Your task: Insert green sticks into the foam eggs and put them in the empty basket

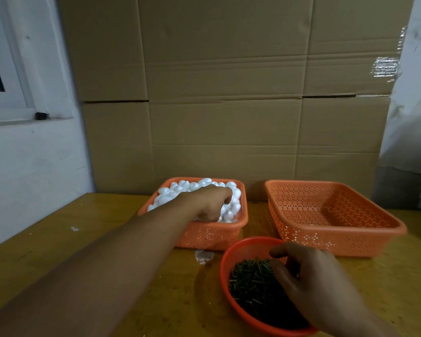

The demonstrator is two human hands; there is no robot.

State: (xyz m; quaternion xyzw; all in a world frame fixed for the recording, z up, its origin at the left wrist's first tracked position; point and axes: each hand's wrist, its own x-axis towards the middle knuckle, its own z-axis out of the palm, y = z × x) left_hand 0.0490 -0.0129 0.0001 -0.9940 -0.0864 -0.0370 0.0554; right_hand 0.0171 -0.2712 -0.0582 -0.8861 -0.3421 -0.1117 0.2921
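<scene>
Nearest the person, the right hand [311, 283] is hovering over the round red bowl [231, 297] of green sticks [253, 283], thumb and forefinger curling toward each other above the pile. Whether a stick is already pinched cannot be told; the fingertips are hiding it. Risk: the sticks are lying tangled, so a pinch is likely to be lifting several, or dragging some over the rim onto the wooden table [58, 239].

Farther out, the left hand [212, 203] is reaching into the full orange basket [204, 234], fingers curling down among the foam eggs [180, 188]. Whether one egg is actually held cannot be confirmed. Risk: the eggs are heaped to the rim, so withdrawal is liable to be knocking neighbours out.

Beside it, to the right, the empty basket [336, 237] is standing well apart from both hands, holding no finished eggs.
</scene>
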